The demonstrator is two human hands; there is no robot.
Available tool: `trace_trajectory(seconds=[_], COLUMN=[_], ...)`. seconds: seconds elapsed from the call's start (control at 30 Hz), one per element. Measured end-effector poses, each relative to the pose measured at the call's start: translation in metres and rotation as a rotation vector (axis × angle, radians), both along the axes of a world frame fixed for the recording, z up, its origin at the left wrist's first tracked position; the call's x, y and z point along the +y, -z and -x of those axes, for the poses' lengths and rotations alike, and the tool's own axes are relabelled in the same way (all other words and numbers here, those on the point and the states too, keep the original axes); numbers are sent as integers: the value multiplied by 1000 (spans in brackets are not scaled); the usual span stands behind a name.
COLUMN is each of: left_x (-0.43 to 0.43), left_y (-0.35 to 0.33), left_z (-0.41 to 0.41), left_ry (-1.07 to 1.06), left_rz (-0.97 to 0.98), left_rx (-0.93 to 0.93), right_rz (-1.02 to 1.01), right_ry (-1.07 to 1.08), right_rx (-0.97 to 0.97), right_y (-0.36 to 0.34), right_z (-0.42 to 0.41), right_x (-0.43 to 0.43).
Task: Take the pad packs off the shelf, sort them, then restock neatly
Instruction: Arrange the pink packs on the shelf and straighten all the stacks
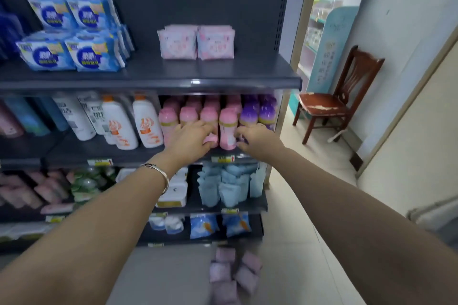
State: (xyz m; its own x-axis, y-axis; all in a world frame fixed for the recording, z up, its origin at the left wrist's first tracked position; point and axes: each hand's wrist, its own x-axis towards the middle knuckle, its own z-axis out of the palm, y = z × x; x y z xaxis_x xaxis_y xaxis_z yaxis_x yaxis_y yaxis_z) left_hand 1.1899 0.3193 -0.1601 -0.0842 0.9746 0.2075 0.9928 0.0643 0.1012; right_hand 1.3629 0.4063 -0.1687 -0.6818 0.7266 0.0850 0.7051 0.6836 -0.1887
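Observation:
Two pink pad packs (197, 42) stand side by side on the top shelf (153, 79), right of its middle. Stacked blue pad packs (74, 34) fill the shelf's left end. Several pink packs (233, 277) lie in a loose heap low down, at the foot of the shelving. Both arms reach forward. My left hand (190, 140) and my right hand (257, 140) hover below the top shelf, in front of the pink bottles (210, 121) on the second shelf. Their fingers are loosely bent, and I see nothing held in either.
White and orange bottles (128, 124) and purple bottles (260, 111) flank the pink ones. Lower shelves hold light blue packs (230, 186) and other goods. A wooden chair (334, 101) stands to the right by a doorway, with tiled floor (297, 205) between.

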Motion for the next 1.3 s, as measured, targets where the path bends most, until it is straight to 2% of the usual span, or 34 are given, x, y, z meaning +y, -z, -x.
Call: trace_trajectory(seconds=[0.13,0.3,0.53,0.7,0.93,1.3], left_x=[-24,-53,-80,-94,-96,-107], left_y=[59,139,240,314,430,602], left_z=[2,-3,-34,-55,-76,-104], left_ry=[56,98,117,62,-207,-314], left_rz=[119,313,564,712,853,980], left_rx=[-99,-330,-384,-449,-653,-728], right_rz=[120,301,484,616,712,990], right_ry=[63,139,220,266,319,281], right_rx=[-41,-125,-196,-211,-274,-339], right_y=[55,128,228,305,420,600], right_z=[-7,-19,-51,-64,-84,-88], right_x=[-22,-54,-92,-97,-82,-95])
